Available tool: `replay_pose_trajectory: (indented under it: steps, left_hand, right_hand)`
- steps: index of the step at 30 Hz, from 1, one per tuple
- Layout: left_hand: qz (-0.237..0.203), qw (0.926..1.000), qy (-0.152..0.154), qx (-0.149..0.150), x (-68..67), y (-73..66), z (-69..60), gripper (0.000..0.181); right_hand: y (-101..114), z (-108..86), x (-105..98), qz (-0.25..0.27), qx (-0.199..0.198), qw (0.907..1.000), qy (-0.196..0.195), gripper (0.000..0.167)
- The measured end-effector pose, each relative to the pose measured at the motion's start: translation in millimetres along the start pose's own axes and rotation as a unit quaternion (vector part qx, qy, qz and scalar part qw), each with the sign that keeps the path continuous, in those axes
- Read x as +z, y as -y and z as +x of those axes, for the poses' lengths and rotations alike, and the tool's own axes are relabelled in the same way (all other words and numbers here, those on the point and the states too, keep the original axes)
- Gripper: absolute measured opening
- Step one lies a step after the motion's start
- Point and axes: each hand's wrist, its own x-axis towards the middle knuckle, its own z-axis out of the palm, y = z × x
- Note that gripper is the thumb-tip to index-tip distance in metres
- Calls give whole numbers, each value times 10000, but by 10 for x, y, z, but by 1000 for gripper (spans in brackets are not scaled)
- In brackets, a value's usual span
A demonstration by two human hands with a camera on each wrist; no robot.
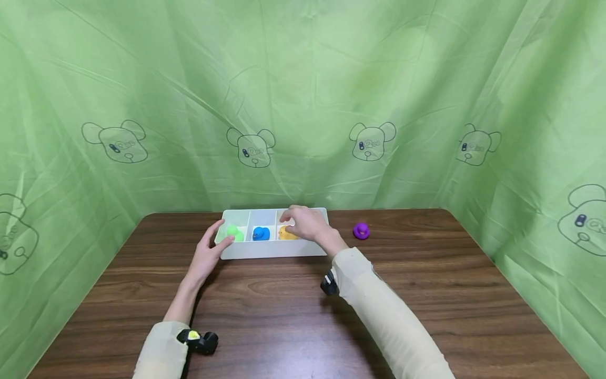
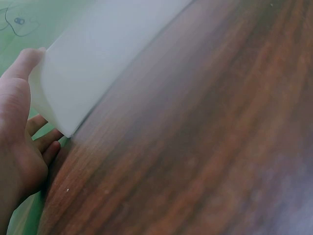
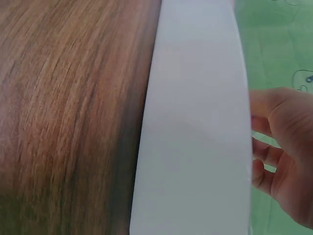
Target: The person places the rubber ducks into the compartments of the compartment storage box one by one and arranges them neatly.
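A white divided tray [image 1: 270, 250] stands near the table's far edge. My left hand [image 1: 208, 253] grips its left end, thumb over the front rim and fingers along the side. From left to right, a green rubber duck [image 1: 235, 233], a blue rubber duck [image 1: 261, 233] and a yellow rubber duck [image 1: 286, 233] sit in separate compartments. Over the yellow duck is my right hand [image 1: 307, 222], its thumb and forefinger apart and bent downward. In the right wrist view, the tray's front wall [image 3: 195, 122] hides the fingertips and the duck.
A purple rubber duck [image 1: 362, 231] lies on the wooden table [image 1: 265, 316], to the right of the tray. Behind the table hangs a green curtain [image 1: 303, 105] with printed bear heads. It also surrounds both sides.
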Motion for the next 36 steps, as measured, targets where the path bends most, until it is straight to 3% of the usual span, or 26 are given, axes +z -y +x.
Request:
replay_pose_trajectory:
  steps: [21, 26, 33, 36]
  left_hand:
    - [-26, 10000, -27, -38, -3, -21, -24, 75]
    - [-88, 9999, -20, -105, -9, -73, -44, 74]
    - [-130, 9996, 112, -206, -8, -343, -180, 74]
    - [-69, 9998, 70, -146, -3, -230, -120, 74]
  right_hand:
    - [-339, -388, -129, 779, 520, 9878, -1242, 23]
    - [-459, -470, -133, 951, 614, 9846, -1332, 25]
    - [-634, -599, -136, 1099, 814, 9804, -1415, 26]
    - [-698, -668, -140, 1154, 930, 9784, -1442, 26]
